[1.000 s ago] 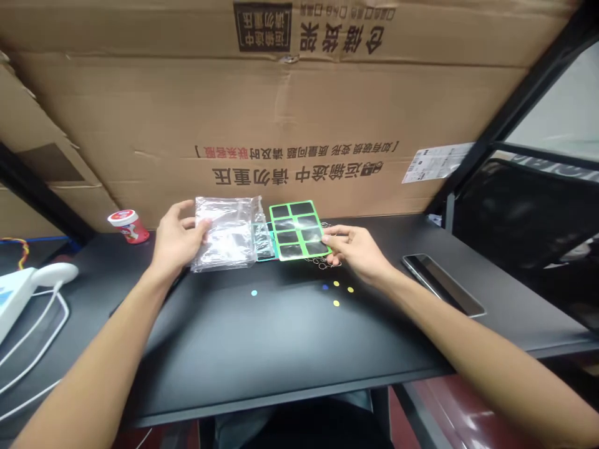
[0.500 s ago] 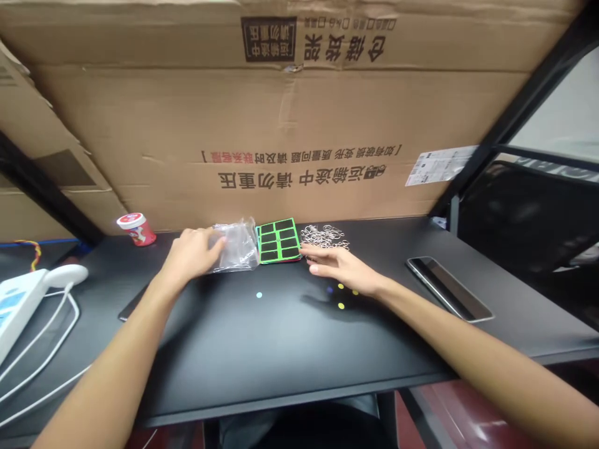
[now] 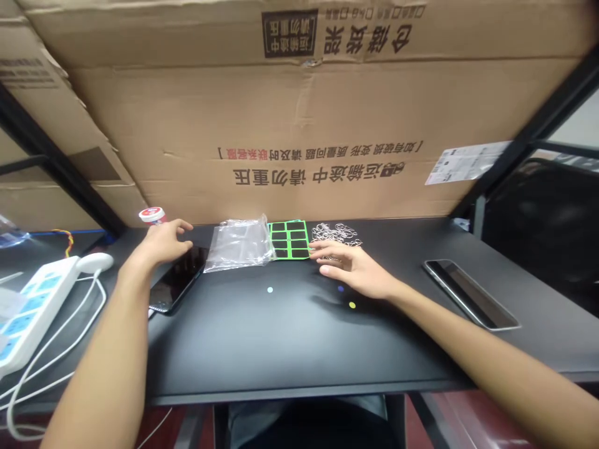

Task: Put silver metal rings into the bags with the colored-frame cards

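Observation:
My left hand (image 3: 161, 244) is open with its fingers spread, holding nothing. It is just left of a clear plastic bag (image 3: 239, 246), close to a red-and-white jar (image 3: 152, 215) and above a dark tablet (image 3: 176, 280). My right hand (image 3: 350, 267) is also open, its fingertips at the right edge of a green-framed sheet of black square pads (image 3: 289, 240). The sheet lies flat beside the bag. Just behind my right fingers is a tangled pile of thin pale loops (image 3: 335, 234); their material is too small to tell.
The black desk (image 3: 299, 352) carries a phone (image 3: 470, 294) at the right and several small coloured dots near the front of the items. A white power strip (image 3: 35, 315) with white cables lies at the left. A large cardboard box (image 3: 299, 125) stands behind the desk.
My left hand has moved left off the bag, uncovering the tablet. My right hand has moved away from the sheet. The bag and sheet now lie flat on the desk, no longer held.

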`<state>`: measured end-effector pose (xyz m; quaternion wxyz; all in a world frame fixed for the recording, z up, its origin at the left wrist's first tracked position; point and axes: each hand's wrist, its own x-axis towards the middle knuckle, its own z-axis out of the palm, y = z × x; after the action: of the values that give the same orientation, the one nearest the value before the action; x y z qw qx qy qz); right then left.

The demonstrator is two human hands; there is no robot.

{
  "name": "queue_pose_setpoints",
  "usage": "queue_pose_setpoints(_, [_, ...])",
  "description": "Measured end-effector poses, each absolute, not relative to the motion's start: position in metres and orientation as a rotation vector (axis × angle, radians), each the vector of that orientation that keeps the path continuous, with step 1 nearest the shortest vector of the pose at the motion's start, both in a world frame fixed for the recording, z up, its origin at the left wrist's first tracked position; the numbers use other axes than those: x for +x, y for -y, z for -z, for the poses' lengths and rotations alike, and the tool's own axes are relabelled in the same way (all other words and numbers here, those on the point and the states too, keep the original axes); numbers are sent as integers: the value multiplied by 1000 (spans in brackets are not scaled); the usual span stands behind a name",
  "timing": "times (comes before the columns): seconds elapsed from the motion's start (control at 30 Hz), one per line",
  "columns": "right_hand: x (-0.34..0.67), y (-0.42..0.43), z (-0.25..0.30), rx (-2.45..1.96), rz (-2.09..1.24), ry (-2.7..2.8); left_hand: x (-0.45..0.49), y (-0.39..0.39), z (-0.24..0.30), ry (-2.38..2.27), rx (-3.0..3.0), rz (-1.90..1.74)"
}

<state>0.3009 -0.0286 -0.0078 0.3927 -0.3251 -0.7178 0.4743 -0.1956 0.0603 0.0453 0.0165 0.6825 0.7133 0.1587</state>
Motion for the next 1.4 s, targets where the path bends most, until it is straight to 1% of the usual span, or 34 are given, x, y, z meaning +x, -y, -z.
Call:
queue_pose_setpoints(0.13, [305,27,2,-863,-1127,1859,-195,-67,-40,-2185,2146,-265])
queue_pose_setpoints(0.27, [309,26,-2,-893,-1029,1882,-196,-66,-45,-2197,2137,-270])
queue_pose_setpoints(0.33, [310,26,-4,-894,-961,1889,-190,-61,-51,-2208,2137,-428])
queue_pose_setpoints(0.37, [311,26,-5,-901,-900,1903,-184,-58,-54,-2211,2128,-577])
queue_pose_setpoints(0.5, [319,21,-8,-1027,-423,1994,-135,-38,-69,-2149,2210,-1203])
queue_pose_setpoints(0.57, [327,15,-8,-1097,-210,2013,-103,-27,-71,-2032,2317,-1318])
queue_pose_setpoints(0.7, [349,-1,-7,-1262,-10,2004,-48,-10,-58,-1832,2677,-1161])
queue_pose_setpoints(0.8, [363,-10,-4,-1438,68,2023,-19,2,-42,-1458,2881,-1141])
queue_pose_setpoints(0.9, [367,-14,-1,-1534,81,2074,1,15,-30,-1004,3047,-1049])
queue_pose_setpoints(1.03, [355,-8,-1,-1571,-25,2143,17,30,-21,-492,3196,-695])
queue_pose_setpoints(1.13, [343,0,-4,-1637,-118,2191,20,34,-12,-488,3207,-565])
queue_pose_setpoints(1.2, [339,4,-5,-1621,-133,2244,19,32,-7,-515,3201,-552])
queue_pose_setpoints(1.3, [332,7,-2,-1395,-95,2347,13,25,-6,-633,3214,-698])
queue_pose_setpoints(1.4, [318,8,8,-1107,49,2413,2,15,-17,-977,3174,-879])
